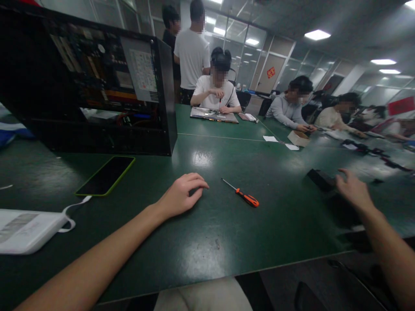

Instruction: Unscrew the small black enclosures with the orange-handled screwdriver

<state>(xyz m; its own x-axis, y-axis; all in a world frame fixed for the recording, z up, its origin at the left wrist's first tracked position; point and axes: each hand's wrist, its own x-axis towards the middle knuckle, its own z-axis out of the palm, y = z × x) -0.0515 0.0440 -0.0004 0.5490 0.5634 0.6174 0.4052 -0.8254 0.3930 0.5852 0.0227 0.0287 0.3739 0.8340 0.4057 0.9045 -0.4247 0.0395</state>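
Note:
My left hand point(184, 195) rests on the green table with its fingers loosely bent and the thumb apart, holding nothing. To its right lies a screwdriver point(248, 198) with an orange and black handle, its metal shaft pointing back toward my fingers. My right hand point(354, 190) is at the far right, somewhat blurred, its visible fingers apart. Beside those fingertips sits a dark block-like object point(320, 179); whether they touch it I cannot tell. More dark shapes under the right hand are too blurred to name.
An open black computer case point(167, 95) stands at the left. Before it lie a phone point(105, 176) with a green edge and a white box-shaped device point(29, 231) with a cable. Across the table point(201, 259), a person point(207, 93) works on a flat panel; other people sit farther right.

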